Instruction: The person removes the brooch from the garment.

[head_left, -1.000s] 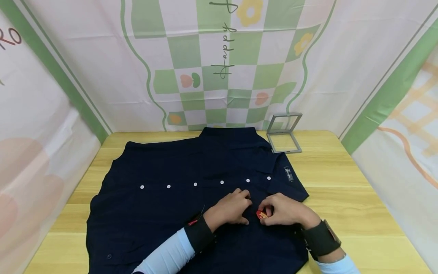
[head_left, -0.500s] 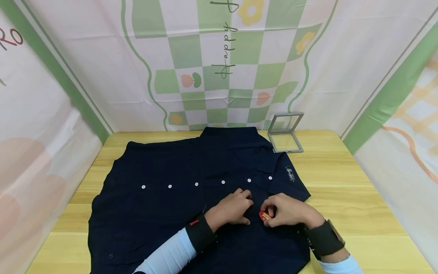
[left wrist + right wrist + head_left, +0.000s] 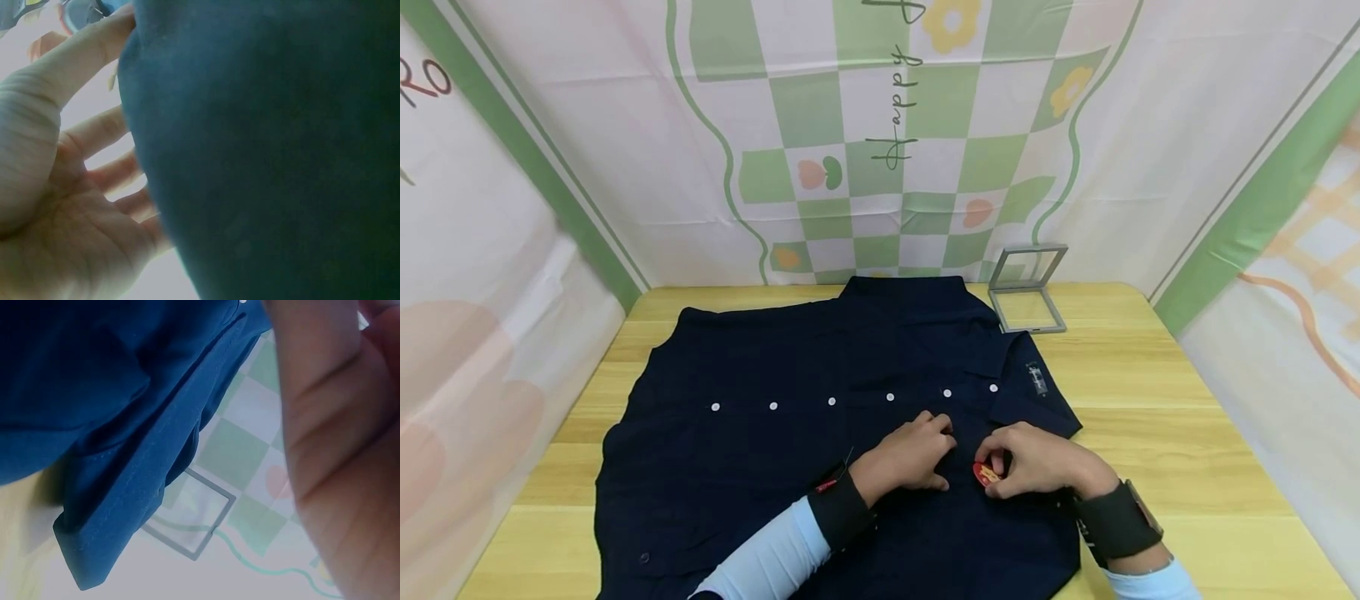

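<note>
Red badge (image 3: 987, 475) pinched at the shirt (image 3: 760, 475).
The right hand (image 3: 1037, 461) grips it; the left hand (image 3: 906, 457) rests beside it, fingers relaxed (an open case (image 3: 1028, 289) sits behind, on the desk (image 3: 1165, 433)).

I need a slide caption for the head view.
Right hand pinches a red-and-yellow badge over a navy button-up shirt on a wood-grain table; left hand touches the shirt.

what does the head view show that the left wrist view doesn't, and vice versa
Only the head view shows six white buttons, the hinged grey frame and the printed face of the red badge in the right hand. Only the left wrist view shows the palm of the left hand. Both share that hand and the navy shirt.
</note>
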A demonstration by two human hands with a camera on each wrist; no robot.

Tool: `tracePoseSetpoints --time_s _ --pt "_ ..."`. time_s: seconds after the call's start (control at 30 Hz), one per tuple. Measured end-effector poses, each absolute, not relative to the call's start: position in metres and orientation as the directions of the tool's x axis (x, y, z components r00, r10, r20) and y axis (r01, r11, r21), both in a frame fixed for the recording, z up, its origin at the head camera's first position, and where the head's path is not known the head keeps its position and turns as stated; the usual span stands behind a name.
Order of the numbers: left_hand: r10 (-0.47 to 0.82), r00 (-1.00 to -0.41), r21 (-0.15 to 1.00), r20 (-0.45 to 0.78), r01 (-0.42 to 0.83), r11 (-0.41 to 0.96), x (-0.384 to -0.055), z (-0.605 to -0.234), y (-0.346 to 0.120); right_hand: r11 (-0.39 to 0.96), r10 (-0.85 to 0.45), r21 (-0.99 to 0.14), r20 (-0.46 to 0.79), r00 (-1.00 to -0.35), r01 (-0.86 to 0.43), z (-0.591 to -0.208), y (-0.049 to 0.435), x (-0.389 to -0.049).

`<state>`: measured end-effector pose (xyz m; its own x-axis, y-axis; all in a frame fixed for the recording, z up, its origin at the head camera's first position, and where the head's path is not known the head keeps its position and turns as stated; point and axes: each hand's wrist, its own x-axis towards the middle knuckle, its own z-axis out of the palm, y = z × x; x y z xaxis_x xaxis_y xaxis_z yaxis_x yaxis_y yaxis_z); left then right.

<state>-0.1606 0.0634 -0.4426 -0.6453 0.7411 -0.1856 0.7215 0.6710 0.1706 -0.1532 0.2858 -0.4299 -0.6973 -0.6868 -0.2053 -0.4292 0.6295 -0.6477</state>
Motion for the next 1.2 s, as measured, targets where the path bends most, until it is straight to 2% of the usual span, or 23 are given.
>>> tracePoseSetpoints --time_s 0.47,0.67,1.0,1.2 --pt "0.736 -0.649 0.162 -0.194 0.718 0.676 -0.158 -0.441 0.062 0.602 -0.702 -0.681 -0.203 -0.683 -0.416 -0.421 0.282 -0.147" --pt "0.747 -0.643 0.233 -0.171 0.71 0.664 -0.161 -0.438 0.055 0.585 -0.711 -0.677 -0.162 -0.684 -0.447 -0.411 0.272 -0.149" --pt "0.715 -0.686 0.258 0.135 0.721 0.643 -0.161 -0.412 -0.004 0.538 -0.778 -0.636 -0.121 -0.617 -0.553 -0.397 0.226 -0.176" --pt "0.699 -0.666 0.311 0.26 0.743 0.593 -0.153 -0.403 -0.035 0.473 -0.82 -0.666 -0.093 -0.565 -0.577 -0.392 0.193 -0.189"
